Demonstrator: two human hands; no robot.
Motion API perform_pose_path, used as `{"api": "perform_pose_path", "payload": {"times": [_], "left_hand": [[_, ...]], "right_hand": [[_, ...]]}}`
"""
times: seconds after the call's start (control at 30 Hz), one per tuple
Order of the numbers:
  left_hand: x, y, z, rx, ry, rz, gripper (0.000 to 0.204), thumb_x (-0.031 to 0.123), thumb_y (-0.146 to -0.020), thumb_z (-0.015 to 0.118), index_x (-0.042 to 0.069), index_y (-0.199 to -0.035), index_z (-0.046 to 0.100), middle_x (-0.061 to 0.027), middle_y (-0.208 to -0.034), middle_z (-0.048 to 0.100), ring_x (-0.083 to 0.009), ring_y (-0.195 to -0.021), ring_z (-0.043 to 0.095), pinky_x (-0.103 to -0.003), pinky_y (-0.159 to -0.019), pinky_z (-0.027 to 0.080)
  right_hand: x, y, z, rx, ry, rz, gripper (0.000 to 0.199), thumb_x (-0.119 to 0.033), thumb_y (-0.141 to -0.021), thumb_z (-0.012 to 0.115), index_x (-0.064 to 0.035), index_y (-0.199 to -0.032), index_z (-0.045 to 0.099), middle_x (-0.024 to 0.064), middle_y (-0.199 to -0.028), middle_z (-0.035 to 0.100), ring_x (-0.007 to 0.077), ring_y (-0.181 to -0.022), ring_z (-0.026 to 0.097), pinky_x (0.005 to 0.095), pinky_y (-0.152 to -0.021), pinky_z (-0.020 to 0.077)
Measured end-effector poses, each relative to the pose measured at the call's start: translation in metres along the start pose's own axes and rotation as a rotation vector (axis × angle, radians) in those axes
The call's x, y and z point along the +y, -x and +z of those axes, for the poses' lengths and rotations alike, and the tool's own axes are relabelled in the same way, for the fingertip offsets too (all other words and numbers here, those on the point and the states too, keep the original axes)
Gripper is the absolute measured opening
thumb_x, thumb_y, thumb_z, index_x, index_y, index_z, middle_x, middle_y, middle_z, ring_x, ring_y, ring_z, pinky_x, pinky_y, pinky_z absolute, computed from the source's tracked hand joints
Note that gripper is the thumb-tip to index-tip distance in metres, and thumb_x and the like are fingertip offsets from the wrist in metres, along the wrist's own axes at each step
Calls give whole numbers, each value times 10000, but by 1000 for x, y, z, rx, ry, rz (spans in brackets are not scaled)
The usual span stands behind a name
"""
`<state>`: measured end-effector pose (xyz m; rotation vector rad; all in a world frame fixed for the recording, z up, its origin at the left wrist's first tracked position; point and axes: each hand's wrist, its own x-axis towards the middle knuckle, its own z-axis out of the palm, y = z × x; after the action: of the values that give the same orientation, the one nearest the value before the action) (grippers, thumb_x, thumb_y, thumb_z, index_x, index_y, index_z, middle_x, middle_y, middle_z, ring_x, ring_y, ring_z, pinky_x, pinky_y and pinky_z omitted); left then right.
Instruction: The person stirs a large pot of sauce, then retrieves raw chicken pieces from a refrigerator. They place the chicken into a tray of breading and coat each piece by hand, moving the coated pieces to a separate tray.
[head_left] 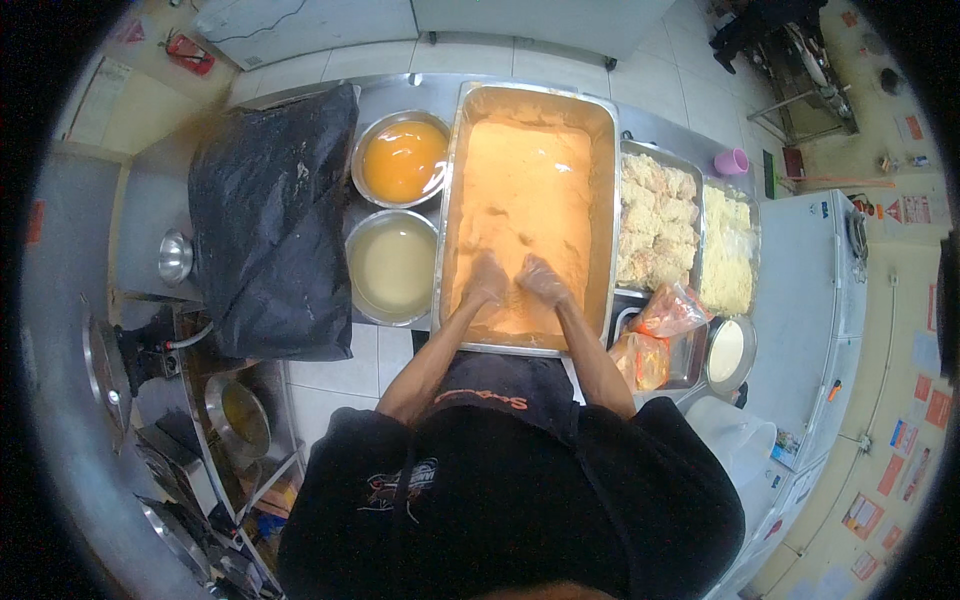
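Note:
A deep metal pan (pixel 532 93) holds a bed of orange powder, probably seasoned flour (pixel 535 180). Both my hands are down in the powder near the pan's close end, side by side, in what look like thin clear gloves. My left hand (pixel 487 279) is closed, knuckles up, its fingertips sunk in the powder. Just to its right, my right hand (pixel 543 281) is curled the same way. Whatever either hand grips is hidden by the fingers and the powder. Hollows and small lumps mark the powder around them.
Left of the pan stand a bowl of orange liquid (pixel 405 160), a bowl of pale liquid (pixel 393 265) and a black plastic sheet (pixel 275 220). On the right are a tray of coated pieces (pixel 655 220), a pale crumb-filled tray (pixel 727 250), plastic bags (pixel 672 312) and a pink cup (pixel 732 161).

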<state>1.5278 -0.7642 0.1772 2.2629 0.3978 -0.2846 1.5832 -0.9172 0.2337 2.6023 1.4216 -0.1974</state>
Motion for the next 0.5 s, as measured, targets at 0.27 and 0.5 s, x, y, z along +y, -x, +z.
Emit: {"api": "perform_pose_path", "payload": {"times": [0.27,0.5], "left_hand": [[58,-40,-110,65,-372,45,302,100,-738,586,-49,-1000,606,-254,-964,638,-395,-925,629,-435,-800,514],[-1,-61,-69,-101,-308,-44,266,39,-743,598,-28,-1001,601,-250,-1030,630,-366,-988,636,-441,-801,529]], "right_hand": [[68,-58,-115,0,-759,660,582,-368,-687,740,-8,-1120,594,240,-1093,641,330,-1031,626,405,-841,507],[43,-116,-13,-280,-587,122,775,-340,-686,755,-44,-1328,438,244,-1251,539,348,-1149,541,458,-938,455]]}}
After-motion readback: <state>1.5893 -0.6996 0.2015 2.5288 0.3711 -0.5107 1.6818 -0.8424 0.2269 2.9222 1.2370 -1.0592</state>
